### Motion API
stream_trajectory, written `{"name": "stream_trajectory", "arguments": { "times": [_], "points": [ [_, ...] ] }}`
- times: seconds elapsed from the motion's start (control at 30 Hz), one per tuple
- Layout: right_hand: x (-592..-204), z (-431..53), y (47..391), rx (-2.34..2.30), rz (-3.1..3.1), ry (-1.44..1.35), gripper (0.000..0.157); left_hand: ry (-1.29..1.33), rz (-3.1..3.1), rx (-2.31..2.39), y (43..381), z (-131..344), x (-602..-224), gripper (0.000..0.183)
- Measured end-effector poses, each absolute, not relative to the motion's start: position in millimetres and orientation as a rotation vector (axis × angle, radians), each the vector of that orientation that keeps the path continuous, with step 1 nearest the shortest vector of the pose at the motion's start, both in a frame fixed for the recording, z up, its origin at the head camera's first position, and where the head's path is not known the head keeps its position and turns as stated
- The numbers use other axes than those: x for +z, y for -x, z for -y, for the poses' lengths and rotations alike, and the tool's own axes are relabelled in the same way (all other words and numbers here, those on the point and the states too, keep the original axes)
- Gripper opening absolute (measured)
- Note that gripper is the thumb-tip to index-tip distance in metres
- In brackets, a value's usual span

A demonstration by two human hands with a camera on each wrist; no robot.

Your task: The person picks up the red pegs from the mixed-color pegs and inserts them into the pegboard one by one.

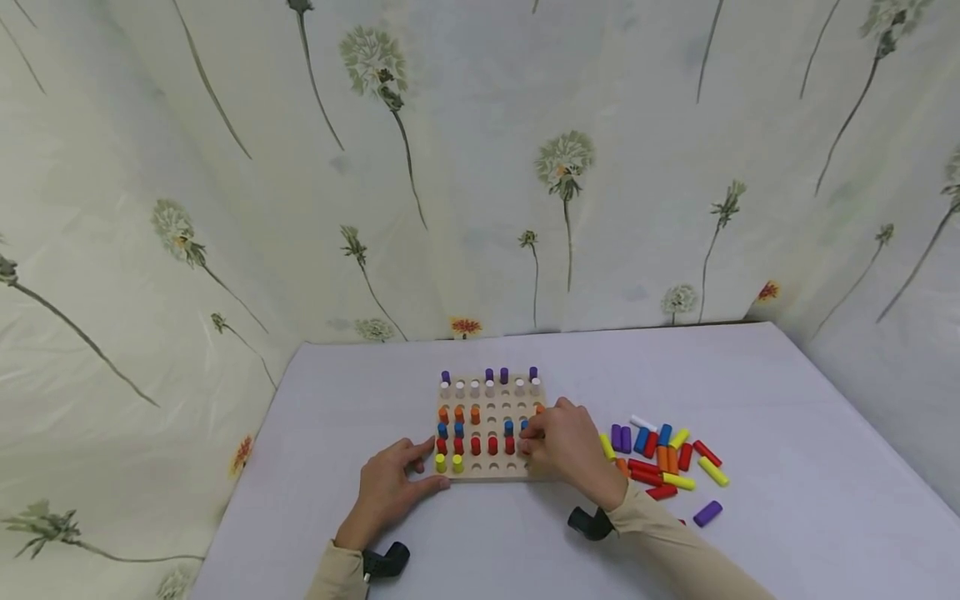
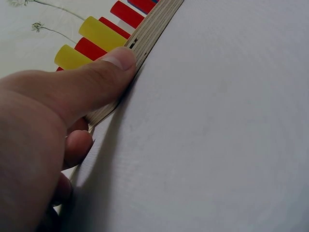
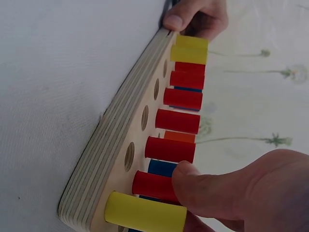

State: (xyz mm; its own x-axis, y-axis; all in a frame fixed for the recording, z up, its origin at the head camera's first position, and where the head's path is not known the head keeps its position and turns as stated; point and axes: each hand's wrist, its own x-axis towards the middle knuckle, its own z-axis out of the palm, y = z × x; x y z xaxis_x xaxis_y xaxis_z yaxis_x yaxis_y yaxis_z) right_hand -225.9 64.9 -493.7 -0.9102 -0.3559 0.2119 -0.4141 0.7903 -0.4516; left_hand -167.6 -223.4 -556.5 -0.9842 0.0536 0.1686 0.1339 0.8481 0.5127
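Observation:
A wooden pegboard (image 1: 484, 476) lies on the table, with rows of purple, white, orange, blue, red and yellow pegs standing in its holes. At its near left corner my left hand (image 1: 392, 482) grips the edge, the thumb (image 2: 104, 77) pressing the plywood side beside two yellow pegs (image 2: 99, 35). Over the right side is my right hand (image 1: 564, 442). It pinches a red peg (image 3: 152, 185) in the red row, the thumb on its upper end; the other fingers are mostly hidden. A yellow peg (image 3: 145, 212) stands at the near right corner, close by those fingers.
Right of the board lies a loose pile of pegs, among them a yellow peg (image 1: 712, 472), a white peg (image 1: 643, 423) and a purple peg (image 1: 707, 513). My right forearm partly covers the pile's near side. A flower-patterned cloth (image 1: 465, 167) hangs behind the table.

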Motion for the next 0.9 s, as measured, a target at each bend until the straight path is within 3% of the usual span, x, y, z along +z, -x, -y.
{"name": "stream_trajectory", "arguments": {
  "times": [0.47, 0.67, 0.9],
  "points": [
    [-489, -76, 228, 0.816, 2.834, -0.748, 0.012, 0.150, 2.879, -0.815, 169, 224, -558, 0.069],
    [-479, -96, 231, 0.955, 2.845, -0.705, 0.015, 0.166, 2.870, -0.806, 170, 225, -559, 0.070],
    [-473, -132, 235, 0.806, 2.880, -0.628, 0.019, 0.173, 2.868, -0.816, 168, 226, -557, 0.070]
  ]
}}
